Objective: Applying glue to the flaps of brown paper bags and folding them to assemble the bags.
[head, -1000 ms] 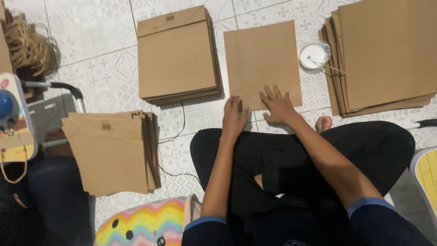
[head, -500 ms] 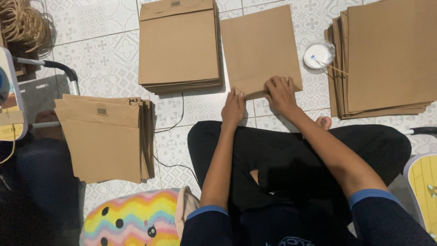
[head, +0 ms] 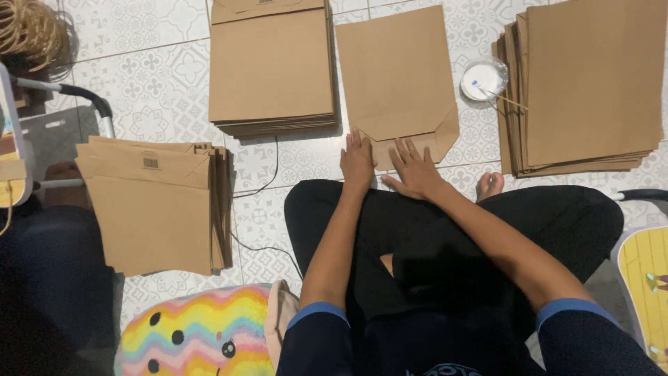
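A flat brown paper bag (head: 398, 73) lies on the tiled floor in front of my crossed legs, its bottom flap folded with angled corners. My left hand (head: 357, 161) presses flat on the near left edge of that flap. My right hand (head: 416, 169) lies flat beside it on the flap's near edge, fingers spread. Neither hand grips anything.
A stack of finished brown bags (head: 273, 66) sits to the left of the bag, another stack (head: 156, 202) at the near left, and a pile of flat sheets (head: 588, 83) at the right. A small white glue dish (head: 481, 79) with a stick stands between. A coil of twine (head: 31, 31) is at top left, and a rainbow cushion (head: 198, 334) is near.
The bag's bottom flap now shows folded with angled corners. Both hands have slid slightly along its near edge, staying flat on it. The camera view shifted a little.
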